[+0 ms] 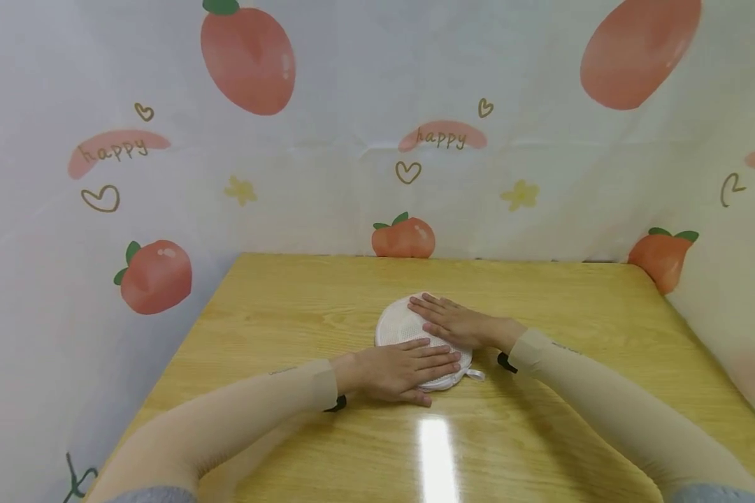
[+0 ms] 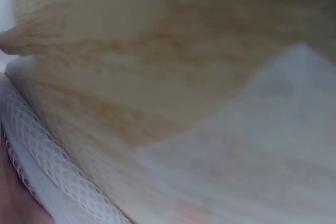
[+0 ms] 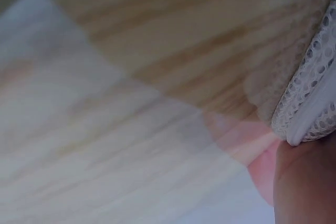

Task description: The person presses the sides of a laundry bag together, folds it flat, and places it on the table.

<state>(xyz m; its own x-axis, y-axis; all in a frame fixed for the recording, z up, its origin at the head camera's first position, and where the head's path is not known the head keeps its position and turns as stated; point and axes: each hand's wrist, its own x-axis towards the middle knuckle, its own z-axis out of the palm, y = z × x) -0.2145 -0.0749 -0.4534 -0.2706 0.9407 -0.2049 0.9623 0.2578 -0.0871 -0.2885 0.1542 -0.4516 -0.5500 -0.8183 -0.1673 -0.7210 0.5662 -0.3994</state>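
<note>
A round white mesh laundry bag (image 1: 395, 325) lies flat on the wooden table (image 1: 302, 300), with a small white loop (image 1: 475, 374) at its lower right edge. My left hand (image 1: 395, 370) rests flat across its near part, fingers straight and pointing right, the thumb on the table side. Over its far right part lies my right hand (image 1: 456, 324), fingers extended to the left. In the left wrist view the honeycomb mesh and piped edge of the bag (image 2: 63, 171) show beside the hand (image 2: 18, 198). The right wrist view has the bag's edge (image 3: 310, 77) against the hand (image 3: 307, 182).
A white cloth backdrop (image 1: 327, 175) with printed fruit, hearts and the word "happy" stands behind the table and along its sides. Black wrist straps (image 1: 506, 361) show under the beige sleeves. A bright light reflection lies on the tabletop near the front.
</note>
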